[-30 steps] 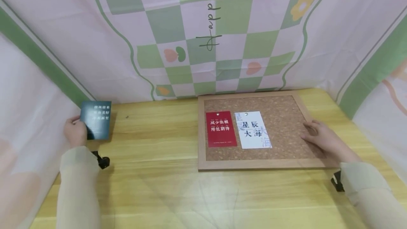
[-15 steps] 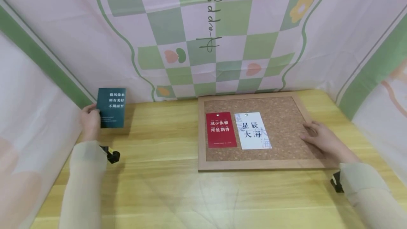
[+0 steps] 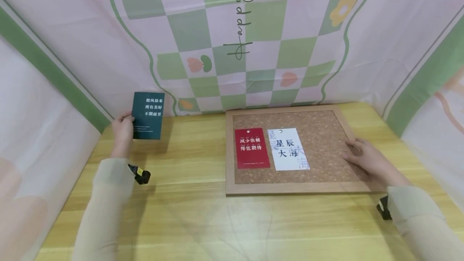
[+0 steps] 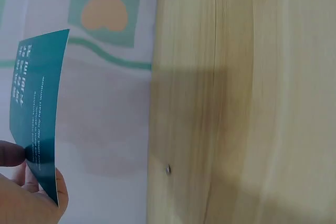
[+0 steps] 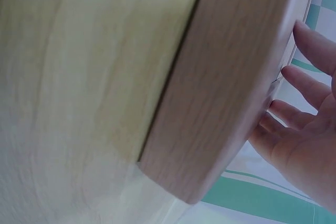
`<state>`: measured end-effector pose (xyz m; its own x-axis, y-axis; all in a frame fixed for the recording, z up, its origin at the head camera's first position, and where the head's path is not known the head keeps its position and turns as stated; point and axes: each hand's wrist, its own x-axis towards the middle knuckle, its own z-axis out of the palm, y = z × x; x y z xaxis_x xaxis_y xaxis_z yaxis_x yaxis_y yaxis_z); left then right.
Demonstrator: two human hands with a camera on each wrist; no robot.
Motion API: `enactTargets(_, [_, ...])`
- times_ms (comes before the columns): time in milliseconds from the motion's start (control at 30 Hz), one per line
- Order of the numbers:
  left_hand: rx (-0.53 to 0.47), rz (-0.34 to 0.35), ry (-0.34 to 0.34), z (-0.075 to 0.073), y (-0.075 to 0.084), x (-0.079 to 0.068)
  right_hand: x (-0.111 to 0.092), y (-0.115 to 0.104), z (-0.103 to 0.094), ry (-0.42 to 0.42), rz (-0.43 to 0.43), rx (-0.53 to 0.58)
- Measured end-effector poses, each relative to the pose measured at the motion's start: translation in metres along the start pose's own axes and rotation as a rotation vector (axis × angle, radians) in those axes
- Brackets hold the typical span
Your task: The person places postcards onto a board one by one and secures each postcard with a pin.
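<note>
Hands, two, well apart: left hand [image 3: 123,135] pinching a dark teal printed card [image 3: 148,116] by its left edge at the head view's nine o'clock, above the wood-grain tabletop [image 3: 181,216]. Next, one wood-framed corkboard [image 3: 324,144], bearing a red printed card [image 3: 252,154] towards nine o'clock and a white printed card [image 3: 288,149] near its centre; right hand [image 3: 370,161], fingers relaxed, touching the corkboard's edge at three o'clock.

Bare tabletop [image 3: 192,164] is leaving me room between my left hand [image 3: 122,134] and the corkboard [image 3: 322,148]; cloth [image 3: 217,51] is closing the back, and my right hand [image 3: 369,160] is occupying the corkboard's right side.
</note>
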<state>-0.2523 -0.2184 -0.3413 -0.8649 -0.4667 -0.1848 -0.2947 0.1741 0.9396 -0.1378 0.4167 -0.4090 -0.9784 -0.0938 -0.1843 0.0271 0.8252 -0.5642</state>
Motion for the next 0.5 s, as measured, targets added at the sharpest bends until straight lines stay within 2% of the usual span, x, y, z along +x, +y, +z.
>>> enactTargets(500, [-0.043,0.046,-0.052,0.032,0.011,-0.015,0.000,0.001,0.000,0.000,0.004,0.003])
